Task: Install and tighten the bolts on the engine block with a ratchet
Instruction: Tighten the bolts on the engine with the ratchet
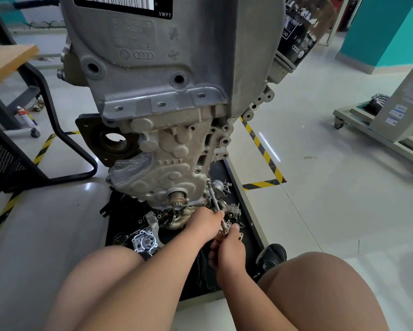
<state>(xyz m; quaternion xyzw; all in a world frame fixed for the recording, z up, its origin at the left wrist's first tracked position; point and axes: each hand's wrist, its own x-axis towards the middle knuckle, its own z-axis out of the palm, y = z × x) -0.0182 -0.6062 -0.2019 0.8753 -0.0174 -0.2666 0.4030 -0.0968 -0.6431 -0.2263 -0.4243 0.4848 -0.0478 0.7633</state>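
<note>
In the head view, the engine block is standing on end on a black tray, its cast front cover facing the camera, so its lower right edge is sitting within reach of the person crouching in front of it.

The ratchet is lying low, just in front of the block's foot and above the loose parts on the tray. Its extension bar is running up and slightly left to a point on the block's lower right edge. The long axis is pointing away from the person, steeply into the casting. The socket end is too small to tell whether a bolt is sitting in it.

The left hand is curling round the lower part of the extension bar, probably steadying it so the socket sits square. The right hand is wrapping round the ratchet's handle, placed to swing it. The two hands are almost touching.

A pump-like housing is lying on the tray to the left, and an oil filter is sticking out high on the block's right side.
</note>
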